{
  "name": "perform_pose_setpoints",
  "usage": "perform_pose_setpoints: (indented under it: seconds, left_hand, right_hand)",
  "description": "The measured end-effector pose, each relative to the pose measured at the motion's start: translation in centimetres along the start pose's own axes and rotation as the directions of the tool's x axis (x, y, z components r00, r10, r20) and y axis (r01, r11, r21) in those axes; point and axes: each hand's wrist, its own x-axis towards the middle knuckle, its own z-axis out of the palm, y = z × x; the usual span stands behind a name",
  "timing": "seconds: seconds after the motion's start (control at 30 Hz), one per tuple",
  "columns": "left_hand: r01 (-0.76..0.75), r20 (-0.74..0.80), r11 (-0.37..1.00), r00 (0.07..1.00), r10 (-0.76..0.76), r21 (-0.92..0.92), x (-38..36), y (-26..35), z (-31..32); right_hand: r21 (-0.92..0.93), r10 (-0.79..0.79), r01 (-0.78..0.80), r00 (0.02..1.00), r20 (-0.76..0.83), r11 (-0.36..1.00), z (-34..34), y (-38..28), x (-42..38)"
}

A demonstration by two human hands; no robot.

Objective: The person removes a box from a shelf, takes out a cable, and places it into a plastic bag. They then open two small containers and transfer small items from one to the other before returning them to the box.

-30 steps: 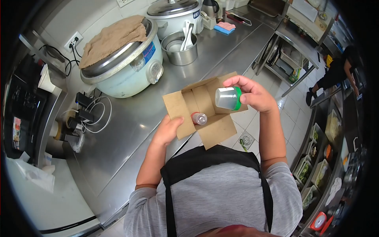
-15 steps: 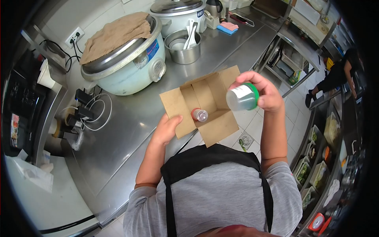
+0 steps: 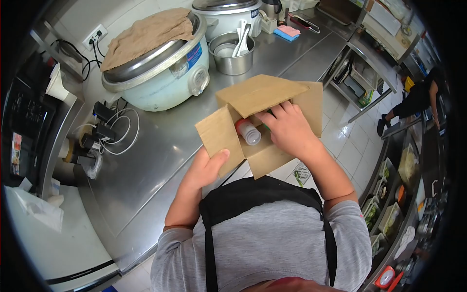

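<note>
A brown cardboard box [image 3: 221,131] sits tilted at the front edge of the steel counter [image 3: 146,170], its flaps open. My left hand [image 3: 208,168] grips the near left flap. My right hand [image 3: 290,130] reaches down into the box, fingers curled around the green-lidded jar, which is almost wholly hidden by the hand and a flap. A small clear bottle with a red cap [image 3: 248,132] lies inside the box just left of my right hand.
A large pale rice cooker [image 3: 165,80] with a brown towel [image 3: 146,35] on its lid stands behind the box. A steel bowl with spoons [image 3: 232,51] is to its right. Chargers and cables [image 3: 104,131] lie at the left. Another person [image 3: 417,92] stands far right.
My right hand has brought the green-lidded jar down from the air into the box. The box has tipped and its far flap has swung over. My left hand stays on the flap.
</note>
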Motion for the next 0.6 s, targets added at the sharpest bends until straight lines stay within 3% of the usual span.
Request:
perform_pose_setpoints:
  seconds: [0.1,0.2,0.3,0.4,0.43,0.5,0.57,0.6]
  left_hand:
    - [0.054,0.031,0.996,0.998,-0.052,-0.073,0.2,-0.1,-0.8]
    - [0.065,0.060,0.995,0.996,-0.061,-0.081,0.6,0.1,-0.8]
    - [0.140,0.067,0.986,0.989,-0.134,-0.091,0.9,-0.8,-1.0]
    - [0.185,0.017,0.964,0.983,-0.185,-0.189,1.4,-2.0,-1.4]
    - [0.196,-0.008,0.952,0.979,-0.204,-0.235,1.5,-2.2,-1.5]
    - [0.219,-0.043,0.932,0.969,-0.241,-0.289,1.5,-2.7,-1.8]
    - [0.246,-0.059,0.919,0.959,-0.276,-0.307,1.6,-3.3,-2.2]
    - [0.253,-0.058,0.913,0.957,-0.285,-0.319,1.7,-3.7,-2.4]
  right_hand:
    - [-0.123,-0.131,0.124,0.990,-0.052,0.985,0.1,-0.6,0.4]
    - [-0.019,-0.255,0.257,0.965,0.059,0.966,1.4,-0.9,0.9]
    - [0.181,-0.398,0.357,0.860,0.318,0.916,3.6,-0.3,1.6]
    - [0.457,-0.302,0.063,0.828,0.473,0.887,3.2,0.5,2.6]
    - [0.529,-0.292,0.021,0.851,0.436,0.849,2.4,1.1,3.0]
    - [0.867,-0.178,-0.201,0.934,0.310,0.455,1.9,2.2,2.5]
    - [0.956,-0.074,-0.266,0.963,0.258,-0.125,1.6,3.1,2.2]
    - [0.958,-0.036,-0.273,0.962,0.271,-0.091,1.9,3.2,2.2]
